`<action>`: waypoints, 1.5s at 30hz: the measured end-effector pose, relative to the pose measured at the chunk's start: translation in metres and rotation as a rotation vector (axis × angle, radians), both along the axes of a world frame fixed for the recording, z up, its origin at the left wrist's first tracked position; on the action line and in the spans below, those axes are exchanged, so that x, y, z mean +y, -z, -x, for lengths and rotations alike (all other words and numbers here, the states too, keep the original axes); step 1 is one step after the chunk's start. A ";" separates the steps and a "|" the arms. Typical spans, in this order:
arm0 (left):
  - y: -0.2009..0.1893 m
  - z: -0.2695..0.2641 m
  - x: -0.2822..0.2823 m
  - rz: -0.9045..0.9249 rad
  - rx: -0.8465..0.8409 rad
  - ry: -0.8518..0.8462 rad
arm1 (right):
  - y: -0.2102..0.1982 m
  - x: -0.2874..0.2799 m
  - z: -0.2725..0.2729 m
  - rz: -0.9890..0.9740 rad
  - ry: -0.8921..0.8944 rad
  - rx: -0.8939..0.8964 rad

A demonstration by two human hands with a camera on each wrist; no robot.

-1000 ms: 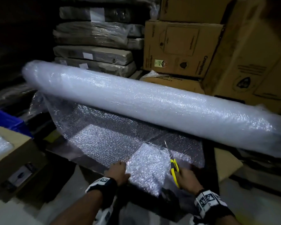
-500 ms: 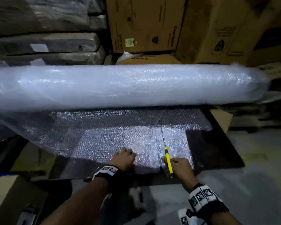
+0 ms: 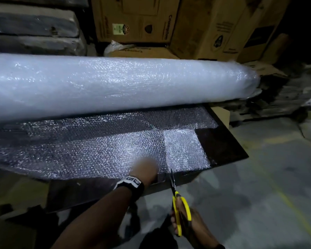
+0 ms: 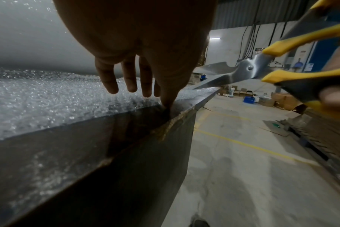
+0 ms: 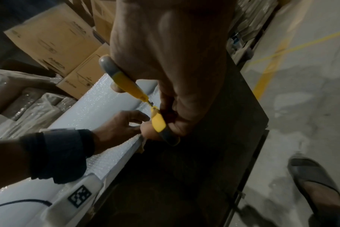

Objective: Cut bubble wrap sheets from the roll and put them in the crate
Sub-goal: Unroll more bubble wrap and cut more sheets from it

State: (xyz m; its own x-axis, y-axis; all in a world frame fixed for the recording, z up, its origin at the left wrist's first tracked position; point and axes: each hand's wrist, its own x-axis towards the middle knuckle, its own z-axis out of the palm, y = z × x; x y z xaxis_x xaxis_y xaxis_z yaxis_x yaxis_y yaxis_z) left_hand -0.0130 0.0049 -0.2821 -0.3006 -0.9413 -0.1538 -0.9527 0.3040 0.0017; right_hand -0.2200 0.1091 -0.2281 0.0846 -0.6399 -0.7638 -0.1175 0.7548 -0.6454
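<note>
A thick bubble wrap roll (image 3: 115, 83) lies across the back of a dark table (image 3: 223, 146). Its unrolled sheet (image 3: 88, 151) covers the tabletop. A straight cut separates a brighter strip (image 3: 183, 150) at the right end. My left hand (image 3: 144, 169) rests on the sheet beside that cut, with straight fingers (image 4: 107, 83) and the thumb at the table's front edge. My right hand (image 3: 185, 223) grips yellow-handled scissors (image 3: 180, 209) off the table's front. The scissors' blades (image 4: 243, 72) stand open, tips at the sheet's near edge. No crate shows nearby.
Cardboard boxes (image 3: 133, 18) and wrapped grey bundles (image 3: 34, 24) are stacked behind the roll. Pallets (image 3: 285, 97) stand at the right. Concrete floor with yellow lines (image 3: 276, 177) lies right of the table. My sandalled foot (image 5: 316, 181) stands beside the table.
The lifted flap of wrap now lies flat. My right hand has drawn the scissors back from inside the sheet to its front edge. The head view has swung right.
</note>
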 end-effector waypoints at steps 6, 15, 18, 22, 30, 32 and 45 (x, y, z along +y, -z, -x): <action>0.010 -0.002 -0.010 0.057 0.013 0.039 | 0.009 0.001 -0.015 -0.126 0.014 -0.011; 0.011 -0.004 -0.018 0.083 0.008 0.077 | 0.017 -0.005 -0.013 -0.194 0.025 -0.027; 0.009 -0.005 -0.018 0.091 0.009 0.064 | 0.015 -0.006 -0.016 -0.182 0.020 0.005; 0.006 -0.006 -0.016 0.120 0.041 0.061 | 0.010 -0.007 -0.017 -0.232 -0.019 0.001; 0.008 -0.003 -0.018 0.149 0.047 0.145 | 0.017 -0.005 -0.014 -0.101 0.041 -0.071; 0.013 -0.003 -0.020 0.192 0.030 0.183 | 0.014 -0.006 -0.013 -0.094 0.031 -0.069; 0.014 -0.003 -0.022 0.229 0.070 0.155 | 0.021 -0.010 -0.012 -0.036 0.005 -0.092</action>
